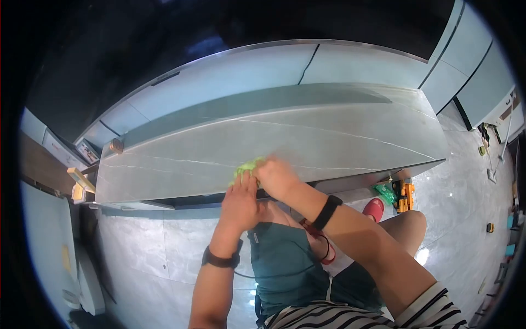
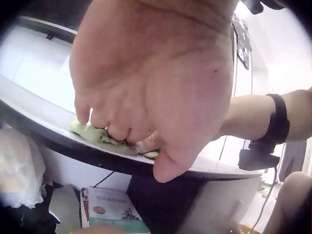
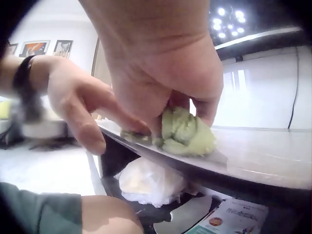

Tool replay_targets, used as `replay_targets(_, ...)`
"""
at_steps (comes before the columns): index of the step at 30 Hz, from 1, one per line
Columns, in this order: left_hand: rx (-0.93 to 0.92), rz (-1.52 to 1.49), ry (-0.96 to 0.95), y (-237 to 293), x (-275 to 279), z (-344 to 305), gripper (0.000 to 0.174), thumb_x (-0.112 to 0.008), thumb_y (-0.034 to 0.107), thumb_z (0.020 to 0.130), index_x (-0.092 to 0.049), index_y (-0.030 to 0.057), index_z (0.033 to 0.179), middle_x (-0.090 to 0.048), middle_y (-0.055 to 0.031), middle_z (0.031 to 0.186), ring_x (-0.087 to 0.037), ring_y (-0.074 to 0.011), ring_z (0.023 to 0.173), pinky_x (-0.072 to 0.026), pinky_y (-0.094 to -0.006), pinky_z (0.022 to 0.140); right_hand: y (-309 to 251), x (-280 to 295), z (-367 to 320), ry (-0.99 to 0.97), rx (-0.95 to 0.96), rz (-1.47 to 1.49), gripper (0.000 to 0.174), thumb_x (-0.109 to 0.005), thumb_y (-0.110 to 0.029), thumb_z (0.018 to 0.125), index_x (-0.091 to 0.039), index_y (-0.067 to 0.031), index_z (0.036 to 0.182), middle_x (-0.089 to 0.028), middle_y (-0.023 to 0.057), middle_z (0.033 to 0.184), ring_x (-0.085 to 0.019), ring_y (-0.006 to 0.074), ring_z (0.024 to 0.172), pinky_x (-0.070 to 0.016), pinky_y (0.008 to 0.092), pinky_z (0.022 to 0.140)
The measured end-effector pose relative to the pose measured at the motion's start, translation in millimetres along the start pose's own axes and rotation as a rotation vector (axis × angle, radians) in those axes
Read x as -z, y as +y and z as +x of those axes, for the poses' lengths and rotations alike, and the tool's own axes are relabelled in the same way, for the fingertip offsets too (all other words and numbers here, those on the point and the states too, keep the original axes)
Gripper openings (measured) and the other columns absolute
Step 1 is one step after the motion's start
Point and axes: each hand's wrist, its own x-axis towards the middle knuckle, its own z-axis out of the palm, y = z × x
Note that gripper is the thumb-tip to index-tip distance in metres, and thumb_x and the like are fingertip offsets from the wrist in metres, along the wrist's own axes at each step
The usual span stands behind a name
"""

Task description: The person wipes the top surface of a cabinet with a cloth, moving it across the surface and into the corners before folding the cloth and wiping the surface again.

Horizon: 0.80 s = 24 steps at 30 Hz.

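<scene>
A crumpled light-green cloth (image 1: 247, 166) lies at the front edge of the grey stone-look cabinet top (image 1: 208, 142). My right hand (image 1: 278, 176) grips a bunched part of the cloth (image 3: 187, 134), its fingers bent around the folds in the right wrist view. Beside it, my left hand (image 1: 241, 200) rests its extended fingers on the flatter part of the same cloth (image 2: 92, 132). Both hands sit close together, and the left palm covers part of the cloth in the left wrist view.
Below the top, an open shelf holds a white plastic bag (image 3: 148, 180) and a printed booklet (image 2: 114, 209). A small brown object (image 1: 116, 145) stands at the top's left end. On the floor at right are a yellow toy truck (image 1: 404, 196) and green plastic (image 1: 385, 193).
</scene>
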Motion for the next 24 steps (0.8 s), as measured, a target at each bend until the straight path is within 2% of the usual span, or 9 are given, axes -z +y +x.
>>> replay_targets(1,-0.012,0.001,0.039,-8,-4,8,0.072,-0.067,0.022,0.079,-0.037,-0.0016,0.141,-0.034,-0.0241,0.151,-0.034,-0.0390,0.140,-0.0322,-0.0482,0.112,4,1,7,0.005,-0.009,0.021,0.017,-0.061,-0.015,0.079,-0.074,-0.0041,0.083,-0.072,0.0124,0.091,-0.063,0.0295,0.100,-0.0581,0.0390,0.077)
replay_targets(4,0.026,-0.045,0.016,-19,-3,30,0.087,-0.069,0.024,0.076,-0.029,-0.0037,0.147,-0.033,-0.0285,0.150,-0.033,-0.0457,0.139,-0.0324,-0.0477,0.113,2,4,25,0.012,-0.074,-0.007,0.017,-0.061,-0.014,0.080,-0.074,-0.0031,0.083,-0.072,0.0123,0.091,-0.063,0.0294,0.098,-0.0572,0.0391,0.080)
replay_targets(10,-0.006,-0.088,0.023,-9,-2,13,0.085,-0.071,0.026,0.073,-0.035,-0.0046,0.144,-0.033,-0.0305,0.150,-0.033,-0.0479,0.138,-0.0311,-0.0466,0.114,12,0,8,0.042,-0.003,0.078,0.017,-0.060,-0.016,0.082,-0.074,-0.0072,0.084,-0.072,0.0120,0.091,-0.064,0.0302,0.094,-0.0556,0.0408,0.082)
replay_targets(15,-0.017,0.022,-0.072,40,-2,9,0.093,-0.071,0.036,0.074,-0.031,-0.0041,0.147,-0.033,-0.0281,0.151,-0.032,-0.0457,0.139,-0.0320,-0.0460,0.113,37,23,-34,-0.005,0.008,0.070,0.016,-0.059,-0.019,0.086,-0.074,-0.0125,0.086,-0.071,0.0101,0.091,-0.063,0.0299,0.093,-0.0550,0.0414,0.080)
replay_targets(21,-0.104,0.087,-0.124,94,-9,13,0.092,-0.071,0.038,0.075,-0.031,-0.0038,0.147,-0.029,-0.0264,0.154,-0.030,-0.0438,0.141,-0.0306,-0.0447,0.115,75,49,-89,0.058,0.031,0.071,0.015,-0.061,-0.023,0.088,-0.072,-0.0140,0.088,-0.070,0.0045,0.094,-0.062,0.0291,0.093,-0.0543,0.0412,0.079)
replay_targets(24,-0.088,0.147,-0.192,112,-6,13,0.095,-0.068,0.044,0.078,-0.025,-0.0012,0.150,-0.024,-0.0227,0.157,-0.023,-0.0394,0.145,-0.0292,-0.0439,0.116,78,56,-106,0.053,-0.003,0.068,0.013,-0.061,-0.023,0.087,-0.070,-0.0144,0.086,-0.069,0.0027,0.094,-0.061,0.0283,0.093,-0.0542,0.0404,0.078)
